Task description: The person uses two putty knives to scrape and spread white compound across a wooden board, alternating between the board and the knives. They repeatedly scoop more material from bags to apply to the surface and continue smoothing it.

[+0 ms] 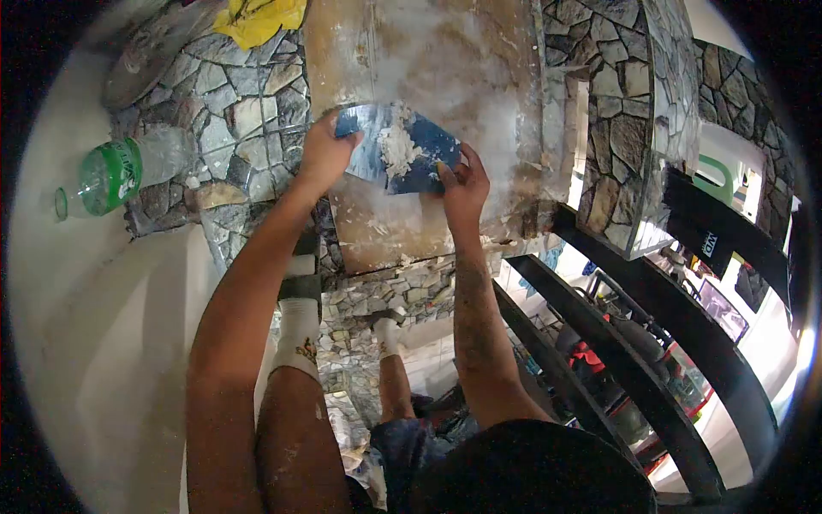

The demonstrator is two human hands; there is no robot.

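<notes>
A blue tile piece [424,158] smeared with white adhesive is held flat against a bare, plaster-streaked panel [428,60]. My left hand [324,154] grips its left edge and my right hand [465,180] grips its lower right edge. Both forearms reach up from the bottom of the view. Stone-pattern tiles [240,103] cover the surface to the left of the bare panel.
A green plastic bottle [116,174] lies at the left on a white ledge. A yellow cloth [257,19] sits at the top. A stone-clad column [634,111] and black metal railings [616,343] stand to the right. My socked feet [300,330] are below.
</notes>
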